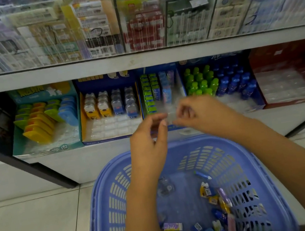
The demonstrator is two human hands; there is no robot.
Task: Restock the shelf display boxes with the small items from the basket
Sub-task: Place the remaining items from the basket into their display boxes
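Note:
A lavender-blue plastic basket (107, 185) stands on the floor below the shelf, with several small wrapped items (213, 206) lying in its right and near parts. Both hands are raised above its far rim, in front of the display box of small green and blue packs (154, 90). My left hand (147, 138) and my right hand (199, 113) each pinch one end of a blurred clear plastic piece (169, 115) held between them. What that piece is cannot be made out.
On the lower shelf stand a teal box of yellow, green and blue cases (47, 120), a box of bear-shaped items (109, 106), a box of green and blue bottles (220, 81) and a red box (291, 82). Stacked packets fill the upper shelf (138, 59). A dark post (41, 170) slants at left.

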